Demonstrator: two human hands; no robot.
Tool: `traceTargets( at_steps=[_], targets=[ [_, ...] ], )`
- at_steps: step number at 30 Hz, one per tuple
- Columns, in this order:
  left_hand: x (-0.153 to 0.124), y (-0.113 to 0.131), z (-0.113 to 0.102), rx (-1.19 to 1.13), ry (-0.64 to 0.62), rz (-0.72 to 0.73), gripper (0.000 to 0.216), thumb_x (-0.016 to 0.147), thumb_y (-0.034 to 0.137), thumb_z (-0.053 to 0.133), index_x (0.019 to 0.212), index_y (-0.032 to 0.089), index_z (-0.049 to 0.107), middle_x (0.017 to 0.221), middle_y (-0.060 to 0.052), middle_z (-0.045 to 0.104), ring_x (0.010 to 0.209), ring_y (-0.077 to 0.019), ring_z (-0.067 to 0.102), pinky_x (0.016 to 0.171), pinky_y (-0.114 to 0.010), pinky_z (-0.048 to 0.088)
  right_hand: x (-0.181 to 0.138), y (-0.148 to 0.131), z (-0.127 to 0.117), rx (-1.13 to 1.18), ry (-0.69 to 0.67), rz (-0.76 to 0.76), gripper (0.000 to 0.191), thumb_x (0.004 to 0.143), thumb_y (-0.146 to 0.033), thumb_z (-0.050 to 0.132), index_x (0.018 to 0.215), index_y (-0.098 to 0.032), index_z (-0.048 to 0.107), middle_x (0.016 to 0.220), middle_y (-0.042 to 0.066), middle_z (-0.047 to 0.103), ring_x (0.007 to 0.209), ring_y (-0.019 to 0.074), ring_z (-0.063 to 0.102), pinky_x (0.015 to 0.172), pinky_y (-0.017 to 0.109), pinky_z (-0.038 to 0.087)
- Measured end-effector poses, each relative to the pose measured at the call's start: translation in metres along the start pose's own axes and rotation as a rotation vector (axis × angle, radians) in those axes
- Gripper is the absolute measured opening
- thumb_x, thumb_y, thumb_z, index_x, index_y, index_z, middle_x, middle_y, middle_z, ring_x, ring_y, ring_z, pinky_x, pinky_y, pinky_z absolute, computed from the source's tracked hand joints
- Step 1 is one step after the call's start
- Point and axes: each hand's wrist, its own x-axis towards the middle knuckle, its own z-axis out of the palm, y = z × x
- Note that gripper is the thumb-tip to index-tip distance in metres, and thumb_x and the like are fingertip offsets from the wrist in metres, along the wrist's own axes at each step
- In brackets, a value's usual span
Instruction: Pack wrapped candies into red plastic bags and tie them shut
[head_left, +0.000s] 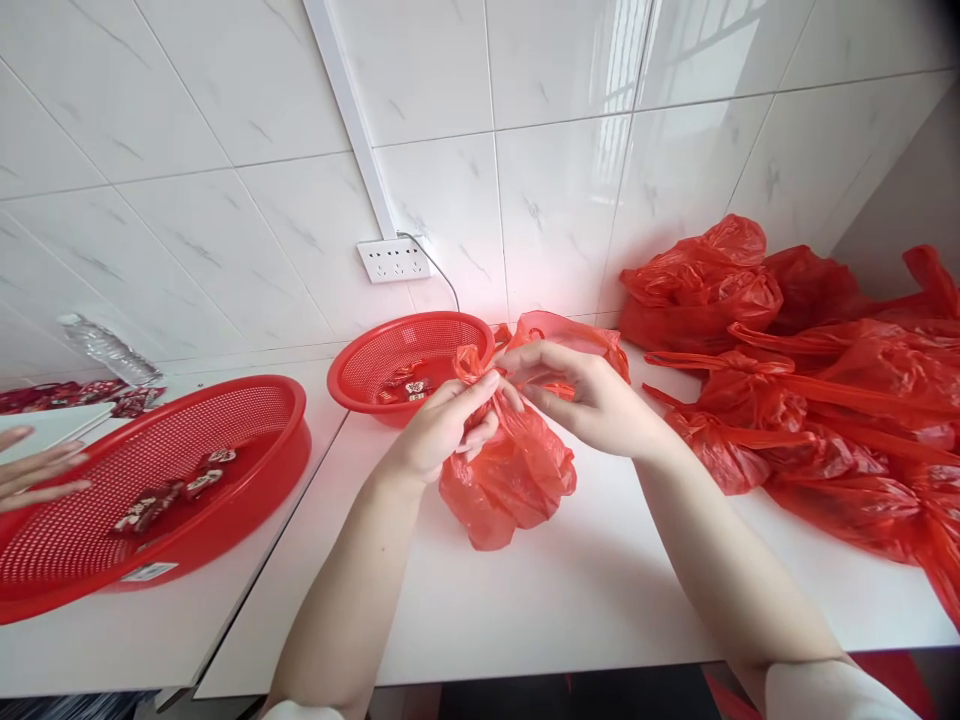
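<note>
A filled red plastic bag [510, 480] stands on the white table [570, 600] in front of me. My left hand [442, 425] pinches the bag's handles at its top, fingers closed on the plastic. My right hand [581, 395] grips the same handles from the right, fingers closed too. Both hands meet just above the bag's neck. What the bag contains is hidden.
A small red basket [367, 375] with a few wrapped sweets sits behind the bag. A larger red basket [247, 480] with sweets is at the left, another person's hand [34, 470] beside it. Several filled red bags [825, 400] pile up at the right. A wall socket [394, 260] hangs behind.
</note>
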Motion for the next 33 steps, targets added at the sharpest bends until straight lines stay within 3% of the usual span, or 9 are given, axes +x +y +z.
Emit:
traceTargets(
  at_steps=[4,9,15,18,22,25,27,30,33],
  targets=[
    [0.000,0.000,-0.001,-0.012,-0.025,-0.002,0.048,0.096,0.052,0.037,0.080,0.016,0.065,0.035,0.006,0.033,0.035,-0.0066,0.032,0.044,-0.021,0.034,0.003,0.015,0.005,0.035,0.056,0.075,0.017,0.085,-0.014,0.056,0.100,-0.019,0.061,0.095,0.003,0.065,0.087,0.0162,0.063,0.082,0.034,0.053],
    [0.002,-0.001,0.002,-0.015,0.007,-0.022,0.047,0.095,0.051,0.042,0.081,0.015,0.067,0.035,0.007,0.032,0.035,-0.0056,0.029,0.043,-0.020,0.031,0.006,0.024,0.004,0.069,0.145,0.084,0.028,0.076,-0.010,0.060,0.102,-0.019,0.055,0.079,-0.001,0.059,0.075,0.0132,0.058,0.073,0.029,0.051],
    [0.012,-0.008,-0.002,-0.188,0.093,-0.032,0.040,0.091,0.053,0.049,0.095,0.018,0.066,0.042,0.007,0.036,0.037,-0.0039,0.021,0.041,-0.018,0.018,0.003,0.023,-0.002,-0.115,0.406,-0.063,0.035,0.077,-0.010,0.059,0.110,-0.021,0.054,0.079,-0.001,0.058,0.081,0.0151,0.061,0.083,0.033,0.051],
    [0.016,-0.013,-0.008,-0.209,0.127,-0.003,0.036,0.090,0.052,0.052,0.095,0.019,0.065,0.050,0.005,0.046,0.038,-0.0027,0.024,0.041,-0.018,0.022,-0.002,0.012,-0.001,-0.089,0.278,-0.175,0.041,0.078,-0.009,0.059,0.116,-0.023,0.052,0.080,-0.002,0.059,0.081,0.0150,0.062,0.079,0.032,0.053],
    [0.016,-0.013,-0.017,-0.138,0.072,0.008,0.027,0.086,0.042,0.060,0.084,0.015,0.064,0.053,0.003,0.049,0.044,-0.0054,0.039,0.044,-0.019,0.031,-0.007,0.000,0.000,-0.119,-0.170,-0.167,0.039,0.081,-0.006,0.054,0.116,-0.024,0.057,0.087,0.000,0.064,0.078,0.0129,0.062,0.060,0.024,0.051],
    [0.011,-0.009,-0.021,0.031,-0.034,0.031,0.010,0.078,0.025,0.064,0.082,0.016,0.062,0.064,0.001,0.057,0.049,-0.0073,0.046,0.048,-0.021,0.037,-0.005,0.002,0.004,-0.130,-0.301,-0.151,0.023,0.086,-0.013,0.055,0.105,-0.024,0.063,0.090,0.001,0.067,0.076,0.0128,0.062,0.062,0.025,0.051],
    [0.005,-0.006,-0.021,0.233,-0.047,0.080,0.004,0.074,0.015,0.059,0.077,0.018,0.060,0.066,0.002,0.057,0.050,-0.0086,0.048,0.049,-0.022,0.038,-0.003,0.007,0.010,-0.132,-0.119,-0.140,0.010,0.090,-0.022,0.056,0.096,-0.023,0.064,0.087,0.002,0.067,0.072,0.0135,0.060,0.062,0.027,0.050],
    [-0.005,-0.002,-0.018,0.697,0.087,0.186,0.018,0.069,0.004,0.048,0.067,0.020,0.057,0.064,0.001,0.054,0.053,-0.0114,0.046,0.049,-0.024,0.033,0.002,0.018,0.020,-0.100,0.163,-0.077,0.016,0.094,-0.033,0.052,0.103,-0.023,0.062,0.102,0.006,0.066,0.090,0.0180,0.061,0.077,0.032,0.052],
    [-0.010,0.000,-0.013,1.079,0.277,0.335,0.025,0.068,-0.001,0.043,0.065,0.020,0.056,0.075,-0.001,0.059,0.055,-0.0120,0.045,0.049,-0.026,0.029,0.007,0.029,0.026,0.100,0.136,0.102,0.038,0.096,-0.042,0.048,0.130,-0.027,0.048,0.124,0.008,0.058,0.105,0.0196,0.059,0.084,0.034,0.052]
  ],
)
